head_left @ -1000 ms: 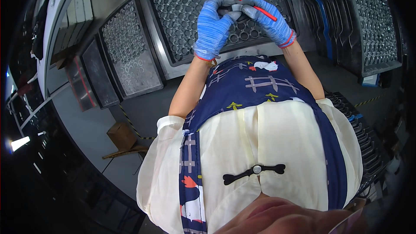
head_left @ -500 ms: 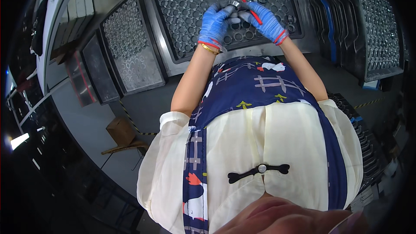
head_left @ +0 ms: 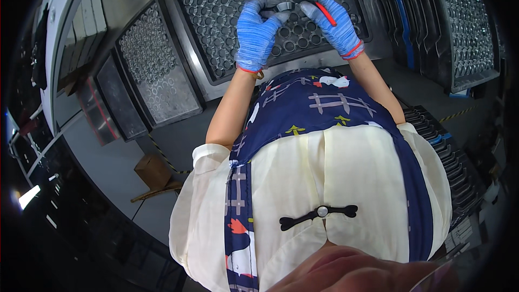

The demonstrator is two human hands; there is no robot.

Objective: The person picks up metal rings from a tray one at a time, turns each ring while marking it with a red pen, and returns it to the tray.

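Both gloved hands have stayed out over the far tray since the earlier frame, the small part between them as before. Fingers of the left hand [head_left: 258, 31], in a blue knitted glove, pinch a small dark metal ring [head_left: 285, 6] from the left. Opposite it, the right hand [head_left: 330, 21] grips the same ring and holds a thin red stick [head_left: 323, 8] along its fingers. That ring hangs just above the dark grey cell tray of rings [head_left: 227, 0].
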